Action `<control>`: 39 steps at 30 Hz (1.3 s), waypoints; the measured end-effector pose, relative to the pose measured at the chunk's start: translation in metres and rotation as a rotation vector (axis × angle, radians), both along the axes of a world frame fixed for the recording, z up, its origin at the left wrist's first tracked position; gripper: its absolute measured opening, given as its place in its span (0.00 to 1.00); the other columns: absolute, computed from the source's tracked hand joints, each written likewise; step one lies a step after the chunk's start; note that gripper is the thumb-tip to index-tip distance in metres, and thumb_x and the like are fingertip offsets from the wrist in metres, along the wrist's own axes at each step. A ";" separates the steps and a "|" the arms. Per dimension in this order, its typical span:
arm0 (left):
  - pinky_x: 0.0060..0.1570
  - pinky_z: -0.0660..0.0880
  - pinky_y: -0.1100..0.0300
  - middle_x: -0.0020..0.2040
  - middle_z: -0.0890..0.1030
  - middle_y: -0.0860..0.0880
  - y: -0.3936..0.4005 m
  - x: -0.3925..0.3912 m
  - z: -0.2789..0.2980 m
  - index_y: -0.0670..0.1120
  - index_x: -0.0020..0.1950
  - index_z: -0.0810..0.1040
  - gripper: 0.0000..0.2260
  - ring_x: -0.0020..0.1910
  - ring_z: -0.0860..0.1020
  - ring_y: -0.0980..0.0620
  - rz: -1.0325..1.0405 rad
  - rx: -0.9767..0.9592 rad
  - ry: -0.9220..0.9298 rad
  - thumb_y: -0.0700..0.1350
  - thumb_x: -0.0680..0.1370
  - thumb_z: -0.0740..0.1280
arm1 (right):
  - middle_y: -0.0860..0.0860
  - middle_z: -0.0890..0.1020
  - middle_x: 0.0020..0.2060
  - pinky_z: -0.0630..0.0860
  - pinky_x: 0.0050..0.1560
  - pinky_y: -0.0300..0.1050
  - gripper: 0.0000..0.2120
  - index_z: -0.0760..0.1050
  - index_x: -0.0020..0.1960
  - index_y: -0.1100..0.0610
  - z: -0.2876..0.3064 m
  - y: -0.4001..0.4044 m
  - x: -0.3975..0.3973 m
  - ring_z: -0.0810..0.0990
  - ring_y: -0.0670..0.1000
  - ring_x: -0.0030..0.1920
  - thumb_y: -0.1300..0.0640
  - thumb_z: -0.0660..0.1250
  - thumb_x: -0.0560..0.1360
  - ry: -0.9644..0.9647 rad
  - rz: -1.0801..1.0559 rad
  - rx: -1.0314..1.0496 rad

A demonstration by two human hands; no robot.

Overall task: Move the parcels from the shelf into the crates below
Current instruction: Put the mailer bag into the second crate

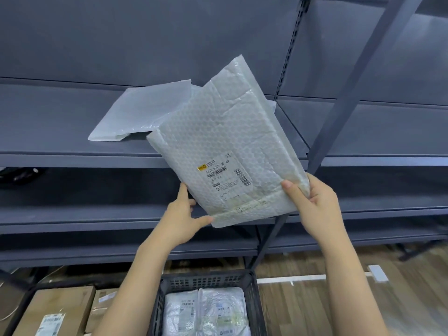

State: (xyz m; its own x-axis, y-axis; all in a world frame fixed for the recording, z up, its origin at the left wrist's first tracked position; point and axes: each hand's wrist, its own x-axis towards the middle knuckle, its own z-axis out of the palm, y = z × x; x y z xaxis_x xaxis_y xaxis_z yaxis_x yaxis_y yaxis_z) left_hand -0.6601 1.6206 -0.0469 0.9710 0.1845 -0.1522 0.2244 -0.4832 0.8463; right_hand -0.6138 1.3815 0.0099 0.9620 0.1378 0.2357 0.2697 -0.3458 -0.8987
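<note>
I hold a white bubble-wrap parcel (225,146) with a barcode label, tilted up in front of the grey shelf (72,157). My left hand (184,214) grips its lower left corner and my right hand (312,204) grips its lower right corner. A second white parcel (140,112) lies flat on the shelf behind it, partly hidden. Below, a black plastic crate (208,280) holds two white wrapped parcels (206,311). Beside it on the left, another crate (26,294) holds cardboard boxes (58,309).
A slanted grey shelf upright (339,117) stands just right of the held parcel. Lower grey shelves (84,224) run beneath. Wood-pattern floor (303,301) lies to the right of the black crate.
</note>
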 end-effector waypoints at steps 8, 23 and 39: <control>0.64 0.66 0.64 0.69 0.56 0.60 0.003 -0.005 -0.004 0.65 0.73 0.35 0.59 0.67 0.62 0.60 0.087 -0.227 -0.208 0.40 0.64 0.79 | 0.42 0.84 0.47 0.76 0.44 0.32 0.06 0.77 0.52 0.47 -0.020 0.008 -0.006 0.82 0.40 0.49 0.56 0.65 0.77 0.138 0.051 0.207; 0.52 0.74 0.55 0.64 0.57 0.47 0.028 -0.039 -0.007 0.71 0.65 0.27 0.54 0.48 0.72 0.47 0.223 0.427 -0.394 0.43 0.71 0.73 | 0.49 0.59 0.70 0.59 0.54 0.23 0.52 0.40 0.77 0.49 -0.061 0.056 -0.015 0.56 0.30 0.56 0.58 0.75 0.70 0.001 0.088 -0.371; 0.55 0.72 0.52 0.61 0.61 0.44 0.058 -0.096 -0.084 0.64 0.72 0.37 0.54 0.52 0.70 0.46 0.188 0.552 -0.193 0.39 0.67 0.76 | 0.49 0.58 0.64 0.67 0.53 0.40 0.52 0.43 0.76 0.43 -0.155 0.094 -0.077 0.66 0.48 0.51 0.59 0.76 0.68 0.157 0.083 -0.396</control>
State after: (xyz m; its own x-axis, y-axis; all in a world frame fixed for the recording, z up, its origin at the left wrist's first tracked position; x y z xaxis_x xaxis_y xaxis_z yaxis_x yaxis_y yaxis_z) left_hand -0.7564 1.6787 -0.1313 0.9147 0.3566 0.1901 0.2157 -0.8287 0.5164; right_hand -0.6910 1.4760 -0.1451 0.9638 0.2665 0.0005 0.1815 -0.6550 -0.7335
